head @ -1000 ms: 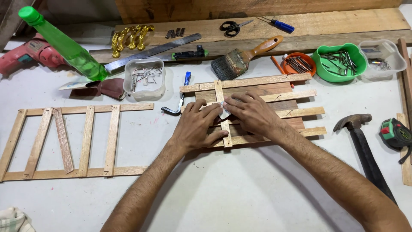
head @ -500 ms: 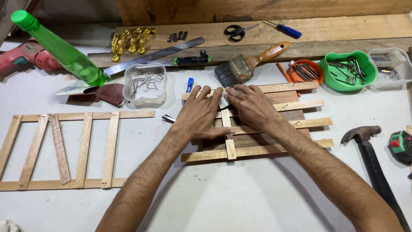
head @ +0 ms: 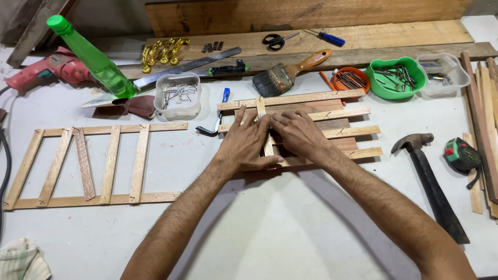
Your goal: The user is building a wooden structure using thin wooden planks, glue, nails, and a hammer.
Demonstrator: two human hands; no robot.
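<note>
Both hands pressed flat on a wooden slat frame, centre of frame.

Left hand (head: 248, 142) and right hand (head: 296, 134) lie palm-down, fingers spread, gripping nothing, side by side on the slat frame (head: 332, 116); an upright cross slat (head: 265, 129) runs between them over four horizontal strips. Frame rests on the white table (head: 270, 228), just above centre. Finished ladder-like frame (head: 93, 166) at left, well apart. Hammer (head: 430, 176) and tape measure (head: 461, 155) at right. Upper band: green bottle (head: 91, 57), red drill (head: 46, 70), clear tub of nails (head: 179, 93), paintbrush (head: 290, 72), scissors (head: 277, 39), green bowl (head: 397, 78).
</note>
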